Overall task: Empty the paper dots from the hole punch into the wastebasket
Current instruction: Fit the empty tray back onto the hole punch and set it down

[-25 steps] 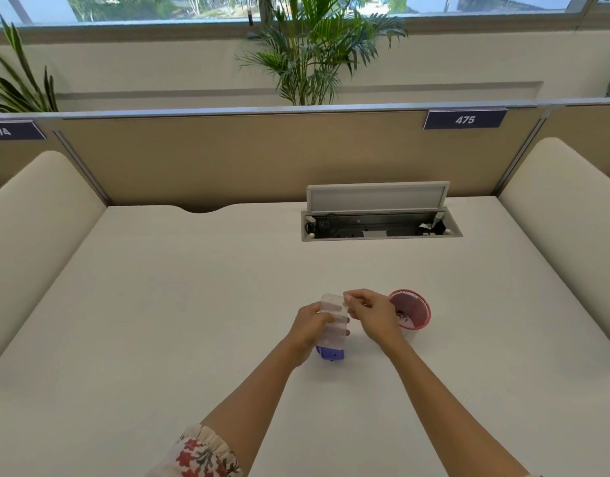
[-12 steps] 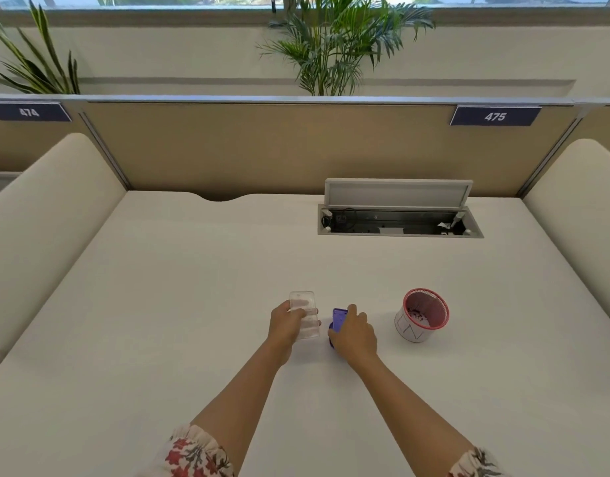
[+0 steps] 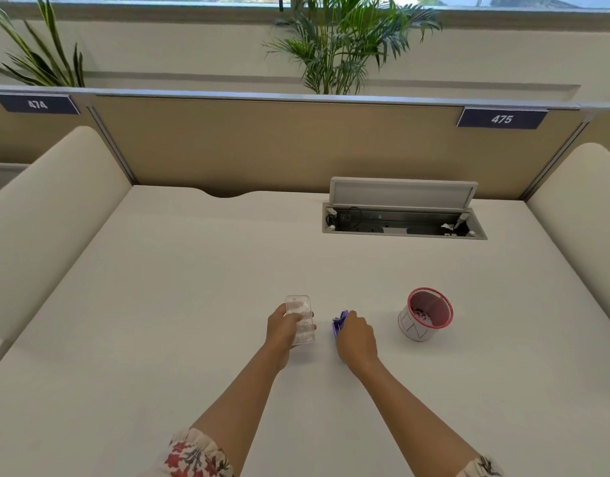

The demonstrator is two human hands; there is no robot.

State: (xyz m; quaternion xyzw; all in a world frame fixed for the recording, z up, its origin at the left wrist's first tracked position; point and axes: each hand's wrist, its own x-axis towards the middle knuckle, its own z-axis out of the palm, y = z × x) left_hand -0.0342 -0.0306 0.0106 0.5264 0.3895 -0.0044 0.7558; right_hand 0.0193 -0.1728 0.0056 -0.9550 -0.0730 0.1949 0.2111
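A clear plastic tray (image 3: 300, 318), the hole punch's dot cover, is gripped in my left hand (image 3: 283, 327) just above the desk. The purple hole punch body (image 3: 338, 324) rests on the desk a little to its right, and my right hand (image 3: 355, 337) is closed over it, hiding most of it. A small white wastebasket (image 3: 413, 329) with a red rim stands further right, tilted toward me. Paper dots lie inside it.
The white desk (image 3: 193, 304) is bounded by a tan partition (image 3: 262, 149) at the back and padded cream side panels. An open cable hatch (image 3: 403, 218) with its lid raised sits at the back right.
The clear tray has come off the purple punch body. My left hand moved left with the tray, and my right hand dropped onto the punch body on the desk.
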